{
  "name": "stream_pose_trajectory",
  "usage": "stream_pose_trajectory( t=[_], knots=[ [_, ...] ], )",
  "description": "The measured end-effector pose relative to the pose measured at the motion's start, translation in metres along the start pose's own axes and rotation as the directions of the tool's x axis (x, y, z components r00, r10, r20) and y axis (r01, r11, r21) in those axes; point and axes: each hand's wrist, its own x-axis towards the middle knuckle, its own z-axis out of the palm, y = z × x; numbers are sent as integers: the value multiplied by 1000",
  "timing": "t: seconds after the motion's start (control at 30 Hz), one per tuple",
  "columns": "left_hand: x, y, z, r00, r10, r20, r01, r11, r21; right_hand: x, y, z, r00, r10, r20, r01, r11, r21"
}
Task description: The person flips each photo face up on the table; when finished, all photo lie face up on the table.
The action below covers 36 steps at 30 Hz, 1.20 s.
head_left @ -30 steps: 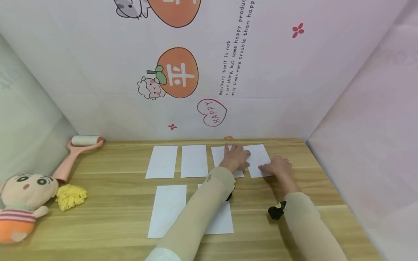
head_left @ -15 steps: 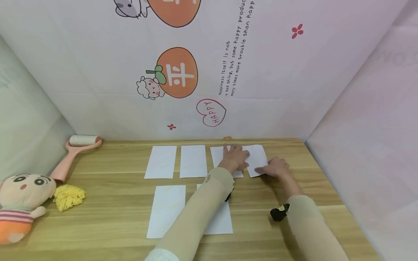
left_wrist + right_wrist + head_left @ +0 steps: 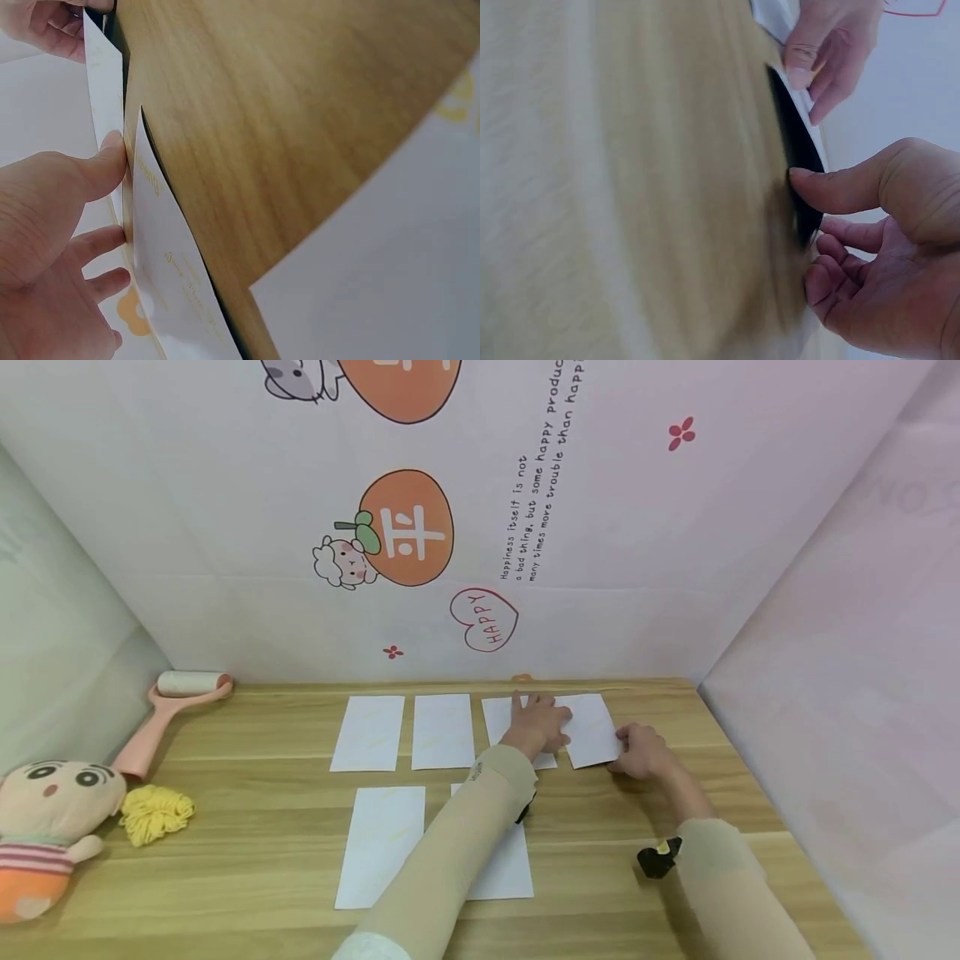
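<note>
At the right end of the back row lies a white card (image 3: 591, 733), its right side slightly raised. My right hand (image 3: 645, 752) pinches its near right corner between thumb and fingers; the right wrist view shows the card's black underside (image 3: 793, 131) beside the thumb. My left hand (image 3: 538, 725) is spread over the seam between this card and the third white card (image 3: 496, 717), covering part of both. In the left wrist view, the thumb and fingertips of the left hand (image 3: 52, 232) touch the rightmost card near its left edge.
Two more white cards (image 3: 367, 733) (image 3: 442, 732) lie left in the back row. In front are another white card (image 3: 382, 843) and one partly under the left forearm (image 3: 506, 868). A pink lint roller (image 3: 161, 718), a plush doll (image 3: 56, 835) and yellow yarn (image 3: 156, 814) sit at left.
My right hand first shifted left, then back right to the card's near right corner, and that side of the card has risen slightly. My left hand has stayed in place.
</note>
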Motion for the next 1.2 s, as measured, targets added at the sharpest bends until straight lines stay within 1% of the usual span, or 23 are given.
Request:
stream_pose_trajectory(
  t=[0.07,0.17,0.27,0.33,0.4,0.53,0.57,0.63,0.7,0.73,0.77,0.8,0.83,0.9,0.93,1.0,1.03,1.07,1.2],
  knots=[
    [0,0,0,1000,2,-3,-2,1000,1,-2,3,3,999,-19,-31,19,1000,-15],
    [-1,-1,-1,1000,6,-1,-6,1000,1,-6,6,7,997,-25,-68,23,999,-29],
    [0,-1,0,1000,2,5,-2,1000,2,-10,9,9,993,-31,-110,31,1000,-8],
    [2,0,1,1000,-4,17,4,1000,-5,-12,11,9,991,-38,-132,42,999,27],
    [8,-1,4,999,-16,28,16,1000,-6,-14,11,8,989,-41,-139,52,996,79],
    [12,-2,7,999,-29,37,29,1000,-10,-18,9,9,995,-18,-103,38,978,204],
    [12,-3,7,999,-29,28,29,1000,-4,-19,8,10,995,-23,-95,45,970,240],
    [7,-3,6,1000,-18,9,18,1000,2,-20,4,12,997,-34,-73,57,936,347],
    [6,-2,5,1000,-11,-5,11,1000,10,-20,0,14,996,-62,-59,82,890,448],
    [3,-2,3,1000,-3,-16,4,1000,18,-20,-2,14,996,-80,-50,94,861,501],
    [2,-1,2,1000,0,-27,0,999,33,-20,-5,14,995,-96,-37,101,828,552],
    [2,0,2,999,4,-34,-3,999,40,-20,-8,15,994,-103,-29,100,803,587],
    [2,0,1,999,8,-40,-6,999,44,-19,-10,16,993,-110,-32,107,793,600],
    [0,0,1,999,11,-45,-8,999,54,-18,-16,19,993,-111,-47,117,797,593],
    [0,0,1,999,13,-45,-10,998,55,-18,-18,20,992,-110,-61,125,806,578],
    [0,0,0,999,24,-44,-21,998,59,-17,-21,24,990,-97,-102,137,841,523],
    [2,0,2,999,19,-38,-16,998,62,-16,-22,26,988,-94,-125,144,857,496],
    [2,0,2,999,23,-34,-21,998,61,-16,-23,27,986,-87,-141,145,867,476],
    [3,2,1,999,25,-35,-24,999,22,-16,-27,30,974,-68,-218,157,892,423]
  ],
)
